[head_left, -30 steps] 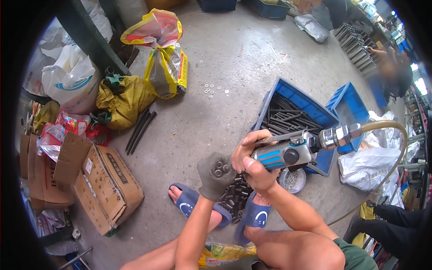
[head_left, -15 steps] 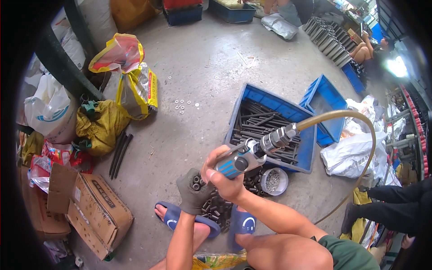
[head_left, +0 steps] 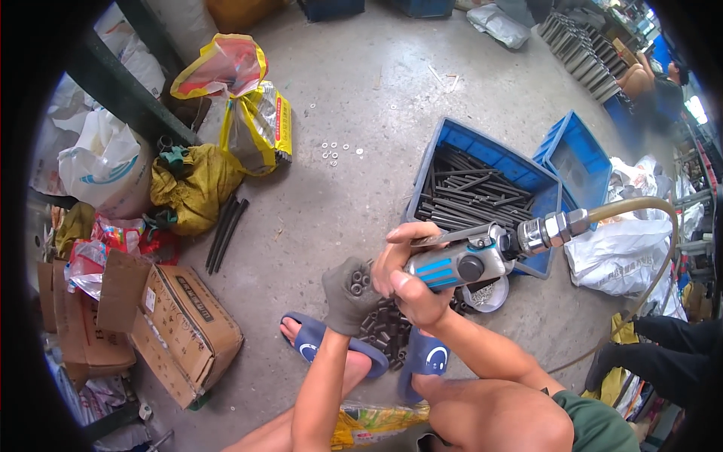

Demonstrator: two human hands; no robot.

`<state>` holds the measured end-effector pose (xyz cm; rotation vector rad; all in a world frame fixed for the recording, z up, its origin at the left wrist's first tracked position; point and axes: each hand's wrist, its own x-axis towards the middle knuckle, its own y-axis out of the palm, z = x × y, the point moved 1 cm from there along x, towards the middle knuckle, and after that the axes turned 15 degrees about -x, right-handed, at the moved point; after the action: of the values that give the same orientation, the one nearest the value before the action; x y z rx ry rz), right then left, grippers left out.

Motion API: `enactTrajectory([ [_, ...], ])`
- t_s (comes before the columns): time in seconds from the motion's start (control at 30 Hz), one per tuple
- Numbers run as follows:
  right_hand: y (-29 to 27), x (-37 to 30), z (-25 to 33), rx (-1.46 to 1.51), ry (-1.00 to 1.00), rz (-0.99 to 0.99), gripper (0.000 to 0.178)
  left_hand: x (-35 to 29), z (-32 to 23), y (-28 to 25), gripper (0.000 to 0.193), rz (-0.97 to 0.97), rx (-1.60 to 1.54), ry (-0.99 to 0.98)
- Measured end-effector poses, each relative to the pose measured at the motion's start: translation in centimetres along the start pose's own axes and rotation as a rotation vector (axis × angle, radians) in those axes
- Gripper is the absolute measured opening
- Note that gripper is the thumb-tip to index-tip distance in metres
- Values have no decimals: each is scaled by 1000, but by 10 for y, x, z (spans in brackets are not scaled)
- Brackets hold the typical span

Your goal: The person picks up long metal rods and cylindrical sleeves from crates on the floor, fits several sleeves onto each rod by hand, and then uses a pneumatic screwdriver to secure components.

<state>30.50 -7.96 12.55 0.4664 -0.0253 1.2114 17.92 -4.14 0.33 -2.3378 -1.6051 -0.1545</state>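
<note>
My left hand [head_left: 351, 295], in a dark grey glove, is closed around several short metal sleeves [head_left: 357, 283] whose round ends face up. Close beside it, my right hand [head_left: 419, 290] is bare and wraps the body of an air-powered tool [head_left: 457, 265], silver with blue stripes and a black knob. A metal coupling [head_left: 544, 233] joins the tool to a tan hose [head_left: 631, 205] that curves off to the right. The tool's working end is hidden by my right hand. Below both hands, a pile of short dark sleeves [head_left: 386, 331] lies on the floor between my blue slippers.
A blue crate [head_left: 489, 151] of dark rods stands ahead, with another blue crate [head_left: 578, 162] beyond it. A white bowl [head_left: 491, 295] of small metal parts sits by the pile. Cardboard boxes [head_left: 188, 324] and sacks line the left. Another person's legs [head_left: 663, 343] are at right.
The whole view has shifted, so the surroundings appear farther right and higher. My right hand and the tool have moved slightly right relative to my left hand, which keeps its grip on the sleeves.
</note>
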Motion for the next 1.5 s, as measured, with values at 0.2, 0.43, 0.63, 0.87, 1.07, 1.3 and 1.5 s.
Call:
enactTrajectory([
  [0.2, -11, -10, -5, -108, 70, 68, 36, 0, -14, 7, 34, 56, -72, -41],
  [0.43, -10, -21, -21, -103, 145, 97, 28, -3, -13, 6, 31, 56, -71, -104],
  [0.63, -15, -25, -31, -108, 116, 62, 28, -3, -13, 15, 39, 165, -21, -132],
  [0.87, -11, -27, -40, -1, 139, -5, 32, -6, 3, 7, 40, 261, 191, -129],
  [1.07, -27, -24, -38, -158, 47, 24, 40, 2, -8, 24, 46, 276, 148, -93],
  [1.3, -44, 3, 16, -113, -83, -178, 51, 20, -8, -8, 33, 218, 310, -161],
  [1.5, -210, -63, 52, -131, -57, -598, 54, 67, 57, -86, 41, 153, 757, -251],
])
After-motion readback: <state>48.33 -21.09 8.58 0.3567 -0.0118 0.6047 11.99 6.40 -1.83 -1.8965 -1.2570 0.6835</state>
